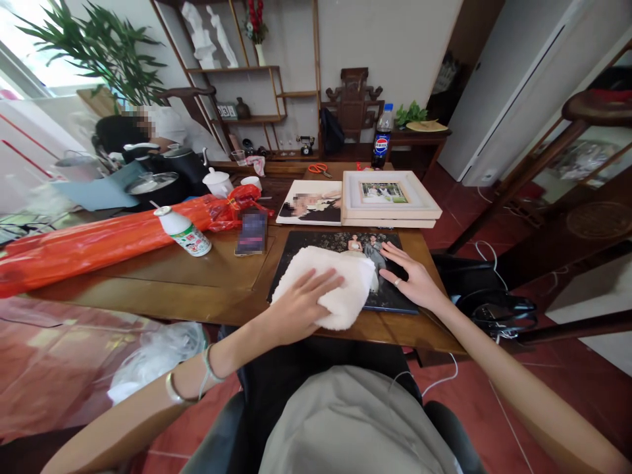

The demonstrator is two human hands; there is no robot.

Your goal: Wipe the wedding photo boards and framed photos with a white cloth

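A dark photo panel [395, 299] with a couple pictured on it lies flat near the front edge of the wooden table [222, 289]. Spread over its left half is a white fluffy cloth [345, 303], which hangs slightly past the panel's near edge. My left hand [309, 299] rests flat on the cloth, fingers stretched out and pointing right. At the panel's right side, my right hand [409, 273] has its fingers spread, touching or just over the printed surface. The cloth hides the left part of the picture.
Behind the panel lie a white photo board [316, 201] and stacked pale frames [390, 197]. Orange-handled pliers [319, 169] and a cola bottle [382, 138] stand farther back. To the left are a phone [251, 232], a white bottle [182, 230] and a long red-wrapped bundle [99, 243].
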